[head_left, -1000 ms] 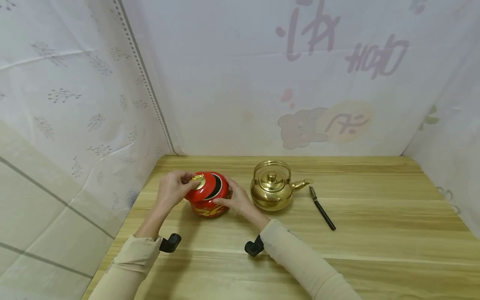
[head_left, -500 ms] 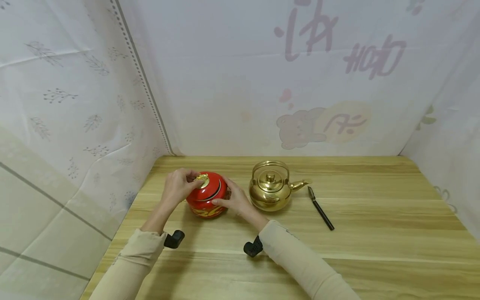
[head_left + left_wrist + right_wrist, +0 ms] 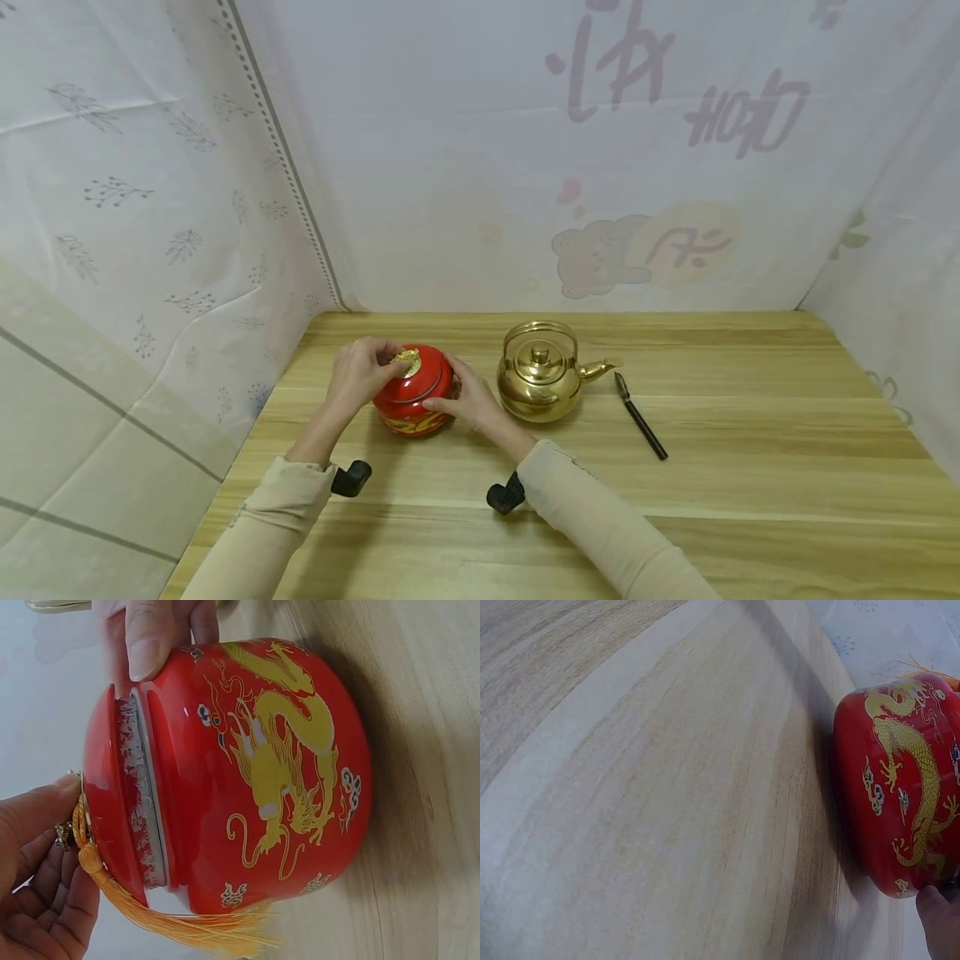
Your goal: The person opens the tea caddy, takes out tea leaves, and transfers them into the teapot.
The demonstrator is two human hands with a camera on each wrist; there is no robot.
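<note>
A red jar (image 3: pixel 300 787) with a gold dragon stands on the wooden table. Its red lid (image 3: pixel 103 780) sits at the mouth, and the left wrist view shows a pale, rough sealing band between lid and rim. With thumb and fingers my left hand (image 3: pixel 355 373) pinches the gold knob (image 3: pixel 64 835) on the lid. An orange tassel (image 3: pixel 157 917) hangs from that knob. My right hand (image 3: pixel 476 404) grips the jar's right side, thumb toward the front and fingers behind. In the right wrist view only its thumb tip (image 3: pixel 932 904) shows against the jar.
A brass teapot (image 3: pixel 538 392) stands just right of the right hand, spout pointing right. Beyond the spout lies a black-handled pen-like tool (image 3: pixel 643 423). Printed cloth (image 3: pixel 450 167) hangs behind the table (image 3: pixel 735 483). Black wrist mounts (image 3: pixel 352 478) sit at both cuffs.
My left hand has moved slightly right with the lid, from tilted off the jar to over its mouth. The dark opening has narrowed out of sight. The right hand has kept its grip.
</note>
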